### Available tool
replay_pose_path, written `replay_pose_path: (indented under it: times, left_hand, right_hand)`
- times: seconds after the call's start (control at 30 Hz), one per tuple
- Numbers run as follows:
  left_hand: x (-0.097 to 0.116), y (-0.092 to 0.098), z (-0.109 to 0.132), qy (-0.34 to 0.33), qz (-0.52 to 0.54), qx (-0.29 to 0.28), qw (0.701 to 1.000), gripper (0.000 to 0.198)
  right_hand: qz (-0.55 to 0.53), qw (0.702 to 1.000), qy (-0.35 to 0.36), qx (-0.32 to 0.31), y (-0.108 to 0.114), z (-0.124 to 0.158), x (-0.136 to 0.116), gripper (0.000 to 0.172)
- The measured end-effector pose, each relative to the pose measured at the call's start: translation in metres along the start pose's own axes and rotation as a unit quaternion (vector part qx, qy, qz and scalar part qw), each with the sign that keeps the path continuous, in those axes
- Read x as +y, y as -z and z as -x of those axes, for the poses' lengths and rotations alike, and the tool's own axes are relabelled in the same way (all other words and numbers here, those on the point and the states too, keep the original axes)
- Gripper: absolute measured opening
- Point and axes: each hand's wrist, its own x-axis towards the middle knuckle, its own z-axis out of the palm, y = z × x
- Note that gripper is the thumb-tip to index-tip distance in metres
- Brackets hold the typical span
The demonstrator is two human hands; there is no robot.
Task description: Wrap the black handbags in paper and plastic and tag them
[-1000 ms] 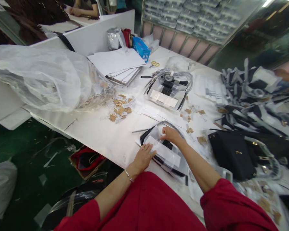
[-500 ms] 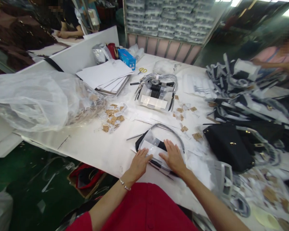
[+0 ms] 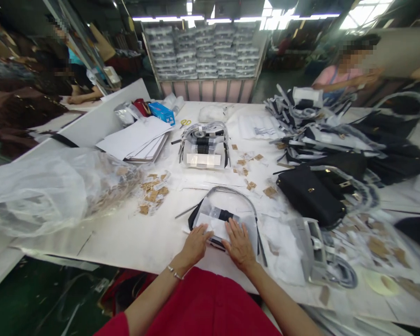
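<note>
A black bag [image 3: 227, 214] with a wrapped handle lies flat near the table's front edge, partly covered by white and clear wrapping. My left hand [image 3: 195, 243] rests on its near left part, fingers apart on a white sheet [image 3: 210, 224]. To the right, my right hand [image 3: 238, 242] lies spread on the same bag's front, palm down. Behind it sits a second wrapped bag [image 3: 203, 150] with a white strip across its front. Neither hand is closed around anything.
Small brown packets [image 3: 154, 190] lie left of the bag beside a large clear plastic sack [image 3: 56, 186]. Black bags [image 3: 310, 193] pile up at right, near a tape roll [image 3: 383, 282]. White sheets [image 3: 136, 140], a blue box [image 3: 162, 113] and yellow scissors [image 3: 185, 122] are behind. People sit beyond.
The view has tilted up, showing more of the background. My right hand has slid lower on the bag, toward me. Both hands stay on the bag.
</note>
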Motion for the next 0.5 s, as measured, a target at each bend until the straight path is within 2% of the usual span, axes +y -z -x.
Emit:
replay_pose_path:
  times: [0.1,0.33,0.43,0.5]
  left_hand:
    - [-0.003,0.003,-0.002,-0.011,0.000,-0.007,1.000,0.049]
    - [0.002,0.023,-0.011,-0.004,0.036,-0.057,0.998,0.043]
    - [-0.007,0.042,-0.007,-0.009,0.079,-0.032,0.996,0.049]
    - [-0.022,0.056,0.000,0.011,0.109,-0.010,0.994,0.049]
  right_hand:
    - [0.003,1.000,0.014,0.001,0.006,0.006,-0.004,0.064]
    - [-0.004,0.999,0.036,0.008,-0.002,0.019,-0.002,0.062]
    - [-0.004,0.999,0.036,0.037,0.007,0.020,0.000,0.067]
    - [-0.006,0.998,0.039,0.052,0.016,0.024,-0.003,0.071]
